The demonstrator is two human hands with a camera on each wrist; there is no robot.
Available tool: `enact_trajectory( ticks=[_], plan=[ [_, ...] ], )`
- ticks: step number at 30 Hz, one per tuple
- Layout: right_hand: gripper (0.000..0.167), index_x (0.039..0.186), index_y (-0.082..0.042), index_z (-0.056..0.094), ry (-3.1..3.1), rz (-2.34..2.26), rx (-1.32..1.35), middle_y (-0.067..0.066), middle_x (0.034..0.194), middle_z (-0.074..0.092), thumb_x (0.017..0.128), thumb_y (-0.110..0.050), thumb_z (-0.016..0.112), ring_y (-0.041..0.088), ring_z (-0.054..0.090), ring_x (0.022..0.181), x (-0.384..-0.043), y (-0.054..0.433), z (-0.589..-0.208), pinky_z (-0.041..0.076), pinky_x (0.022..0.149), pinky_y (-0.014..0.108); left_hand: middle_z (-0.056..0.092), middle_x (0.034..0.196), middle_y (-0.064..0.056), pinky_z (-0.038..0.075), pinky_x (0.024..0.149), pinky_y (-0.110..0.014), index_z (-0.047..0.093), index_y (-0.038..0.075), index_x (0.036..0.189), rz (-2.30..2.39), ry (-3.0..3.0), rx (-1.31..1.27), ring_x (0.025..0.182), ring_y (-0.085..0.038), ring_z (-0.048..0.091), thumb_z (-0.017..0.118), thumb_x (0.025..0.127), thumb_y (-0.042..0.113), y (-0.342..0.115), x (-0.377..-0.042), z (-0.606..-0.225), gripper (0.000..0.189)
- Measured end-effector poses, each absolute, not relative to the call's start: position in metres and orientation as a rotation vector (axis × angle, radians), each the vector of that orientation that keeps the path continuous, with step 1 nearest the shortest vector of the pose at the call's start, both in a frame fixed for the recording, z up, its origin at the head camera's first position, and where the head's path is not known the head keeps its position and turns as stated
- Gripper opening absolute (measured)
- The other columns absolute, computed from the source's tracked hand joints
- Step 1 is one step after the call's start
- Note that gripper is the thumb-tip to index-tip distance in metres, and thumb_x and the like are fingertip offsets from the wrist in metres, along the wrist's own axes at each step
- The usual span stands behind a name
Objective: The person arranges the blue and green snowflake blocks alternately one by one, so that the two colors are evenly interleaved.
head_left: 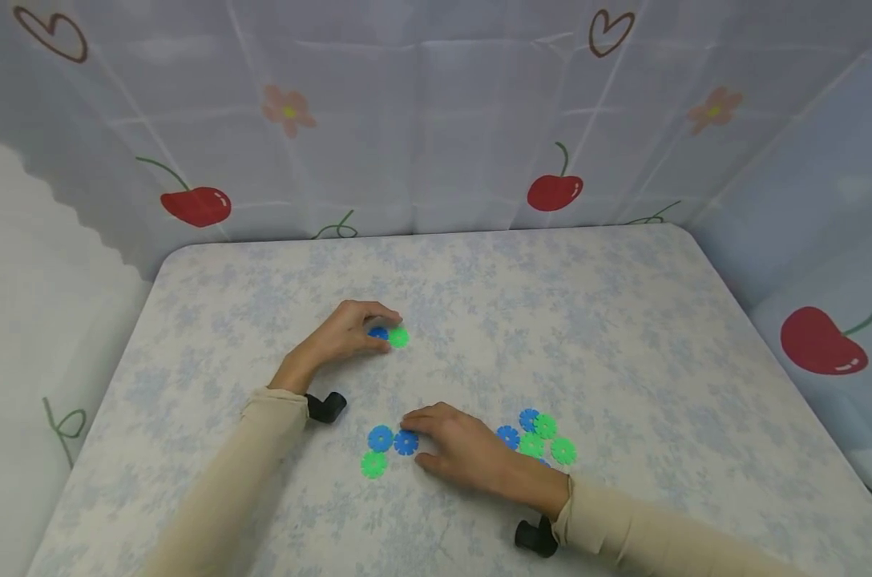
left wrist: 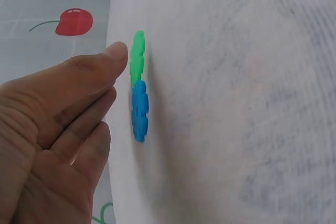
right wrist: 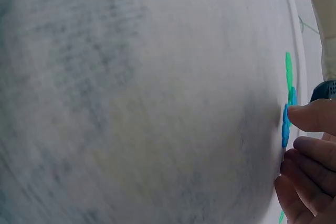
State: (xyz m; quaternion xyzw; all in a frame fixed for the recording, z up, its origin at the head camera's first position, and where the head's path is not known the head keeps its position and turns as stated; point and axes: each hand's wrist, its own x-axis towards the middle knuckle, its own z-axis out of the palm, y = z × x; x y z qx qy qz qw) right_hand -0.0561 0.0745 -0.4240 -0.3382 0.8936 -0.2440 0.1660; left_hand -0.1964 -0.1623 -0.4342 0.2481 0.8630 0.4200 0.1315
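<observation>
Beige cloth sleeve (head_left: 638,521) nearest. Fingers apart on both: right hand (head_left: 465,449) beside notched blue plastic disc (head_left: 405,442), left hand (head_left: 344,331) at blue-green disc pair (left wrist: 139,92). Judged early; other discs (head_left: 532,445) lie grouped.

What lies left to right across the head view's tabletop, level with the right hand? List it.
Cream fabric left sleeve, black wrist-worn device, blue notched round plastic disc, second blue disc, right hand, cluster of green and blue notched discs, cream fabric right sleeve. Left out: green notched plastic disc, overlapping the first blue one's span.
</observation>
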Motion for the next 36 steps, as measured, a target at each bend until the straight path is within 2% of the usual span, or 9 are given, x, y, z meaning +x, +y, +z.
enact_trajectory(
  ticks=[10, 19, 27, 36],
  plan=[
    [0.042, 0.13, -0.011, 0.065, 2.596, -0.661, -1.083, 0.0, 0.133, 0.06, 0.09, -0.021, 0.074, 0.015, 0.054, 0.124, -0.051, 0.068, -0.428, 0.049, 0.098, 0.03, 0.066, 0.124, -0.011, 0.048, 0.1, -0.04, 0.07, 0.004, 0.119, 1.226, 2.493, 0.716, 0.119, -0.028, 0.058, 0.079, 0.082, 0.004, -0.161, -0.195, -0.443, 0.038],
    [0.04, 0.128, -0.011, 0.066, 2.665, -0.629, -1.186, -0.001, 0.129, 0.063, 0.091, -0.024, 0.073, 0.013, 0.056, 0.121, -0.05, 0.068, -0.431, 0.05, 0.096, 0.028, 0.067, 0.121, -0.01, 0.048, 0.1, -0.038, 0.071, 0.004, 0.117, 1.257, 2.476, 0.704, 0.118, -0.027, 0.059, 0.079, 0.082, 0.002, -0.161, -0.196, -0.444, 0.036],
    [0.038, 0.129, -0.012, 0.066, 2.663, -0.59, -1.317, -0.002, 0.129, 0.063, 0.092, -0.021, 0.071, 0.013, 0.056, 0.12, -0.051, 0.07, -0.433, 0.048, 0.098, 0.028, 0.065, 0.125, -0.015, 0.049, 0.098, -0.041, 0.071, 0.002, 0.117, 1.256, 2.486, 0.737, 0.118, -0.03, 0.059, 0.078, 0.082, 0.0, -0.157, -0.195, -0.443, 0.036],
    [0.028, 0.118, -0.012, 0.071, 2.662, -0.628, -1.359, -0.002, 0.119, 0.064, 0.09, -0.013, 0.073, 0.012, 0.06, 0.111, -0.05, 0.068, -0.435, 0.049, 0.094, 0.024, 0.066, 0.124, -0.014, 0.05, 0.097, -0.04, 0.073, 0.003, 0.115, 1.19, 2.532, 0.741, 0.116, -0.03, 0.061, 0.08, 0.081, 0.002, -0.153, -0.196, -0.442, 0.035]
  ],
)
